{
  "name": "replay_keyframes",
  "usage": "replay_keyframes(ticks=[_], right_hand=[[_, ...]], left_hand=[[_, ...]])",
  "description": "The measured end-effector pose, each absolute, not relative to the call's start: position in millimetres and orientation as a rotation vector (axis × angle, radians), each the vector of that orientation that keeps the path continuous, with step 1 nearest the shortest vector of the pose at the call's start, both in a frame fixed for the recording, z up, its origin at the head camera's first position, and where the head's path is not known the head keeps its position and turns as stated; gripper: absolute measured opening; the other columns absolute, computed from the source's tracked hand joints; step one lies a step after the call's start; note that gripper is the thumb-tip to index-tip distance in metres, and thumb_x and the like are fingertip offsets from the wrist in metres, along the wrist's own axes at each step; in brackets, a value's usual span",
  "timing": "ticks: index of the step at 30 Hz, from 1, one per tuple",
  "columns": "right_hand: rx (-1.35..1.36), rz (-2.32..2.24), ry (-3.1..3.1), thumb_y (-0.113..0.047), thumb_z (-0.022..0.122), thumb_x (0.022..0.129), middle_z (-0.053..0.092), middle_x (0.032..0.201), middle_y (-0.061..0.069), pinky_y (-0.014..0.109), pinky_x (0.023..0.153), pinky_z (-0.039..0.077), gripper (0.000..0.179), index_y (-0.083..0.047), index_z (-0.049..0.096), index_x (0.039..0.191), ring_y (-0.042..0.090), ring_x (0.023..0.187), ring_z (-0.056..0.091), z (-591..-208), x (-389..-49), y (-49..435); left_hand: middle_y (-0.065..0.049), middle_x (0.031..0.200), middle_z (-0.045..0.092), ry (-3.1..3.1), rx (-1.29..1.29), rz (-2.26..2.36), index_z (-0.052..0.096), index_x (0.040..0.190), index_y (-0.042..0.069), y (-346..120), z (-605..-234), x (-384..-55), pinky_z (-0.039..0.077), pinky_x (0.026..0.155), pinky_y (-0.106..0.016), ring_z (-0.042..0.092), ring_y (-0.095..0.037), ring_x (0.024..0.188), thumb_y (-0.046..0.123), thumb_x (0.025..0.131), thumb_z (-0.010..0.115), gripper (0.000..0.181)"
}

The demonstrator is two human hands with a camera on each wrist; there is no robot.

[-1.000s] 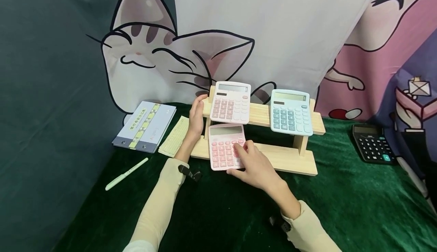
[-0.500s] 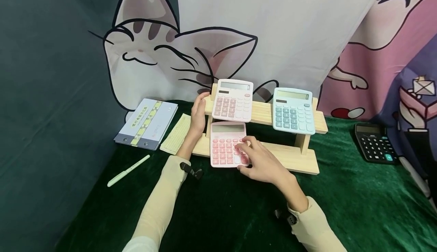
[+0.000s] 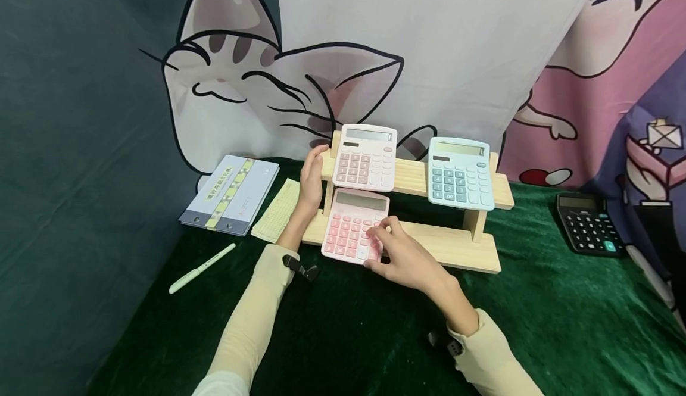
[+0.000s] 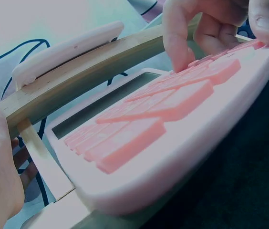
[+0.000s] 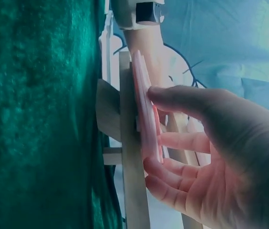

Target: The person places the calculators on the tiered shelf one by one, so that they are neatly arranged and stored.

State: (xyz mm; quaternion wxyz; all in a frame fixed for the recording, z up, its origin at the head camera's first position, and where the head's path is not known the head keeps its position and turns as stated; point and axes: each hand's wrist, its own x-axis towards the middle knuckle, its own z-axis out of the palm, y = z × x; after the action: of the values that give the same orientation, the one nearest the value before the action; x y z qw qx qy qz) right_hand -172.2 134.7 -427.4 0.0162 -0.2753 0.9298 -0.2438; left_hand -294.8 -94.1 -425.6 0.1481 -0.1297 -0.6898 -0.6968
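A pink calculator leans on the lower tier of a two-tier wooden stand, tilted slightly clockwise. My right hand grips it by the lower right corner. In the right wrist view the thumb presses the near edge, while the fingers bend around the right side. My left hand holds the left end of the stand's upper board; in the left wrist view some fingers show behind the upright. On the upper tier rest a white calculator with pinkish keys and a light blue calculator.
Left of the stand lie a blue-grey notebook, a yellowish printed slip pad and a pale green pen. A black calculator is at the far right on the green cloth. A printed curtain hangs behind.
The right hand shifted its hold around the pink calculator's lower right corner. The calculator, upright before, has turned clockwise, its lower end swinging left. The left hand stayed at the stand.
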Motion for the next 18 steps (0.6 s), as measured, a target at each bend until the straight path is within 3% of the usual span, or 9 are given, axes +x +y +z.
replay_keyframes(ticks=[8, 18], right_hand=[[-0.876, -0.742, 2.953, -0.034, 0.076, 0.087, 0.046, 0.126, 0.010, 0.029, 0.075, 0.043, 0.052, -0.011, 0.060, 0.130, 0.018, 0.095, 0.046, -433.0, -172.7, 132.6], [-0.886, -0.744, 2.928, -0.036, 0.076, 0.088, 0.046, 0.128, 0.009, 0.030, 0.077, 0.043, 0.055, -0.012, 0.059, 0.134, 0.017, 0.093, 0.046, -430.8, -174.1, 134.8]], left_hand=[[-0.022, 0.148, 0.046, -2.003, -0.370, -2.001, 0.044, 0.144, -0.004, -93.5, -425.1, -294.7, 0.034, 0.117, -0.040, 0.045, -0.028, 0.136, 0.016, 0.109, 0.029, 0.042], [-0.019, 0.148, 0.046, -2.007, -0.357, -2.003, 0.044, 0.144, -0.002, -94.2, -424.5, -294.7, 0.033, 0.117, -0.039, 0.045, -0.025, 0.136, 0.017, 0.109, 0.030, 0.043]])
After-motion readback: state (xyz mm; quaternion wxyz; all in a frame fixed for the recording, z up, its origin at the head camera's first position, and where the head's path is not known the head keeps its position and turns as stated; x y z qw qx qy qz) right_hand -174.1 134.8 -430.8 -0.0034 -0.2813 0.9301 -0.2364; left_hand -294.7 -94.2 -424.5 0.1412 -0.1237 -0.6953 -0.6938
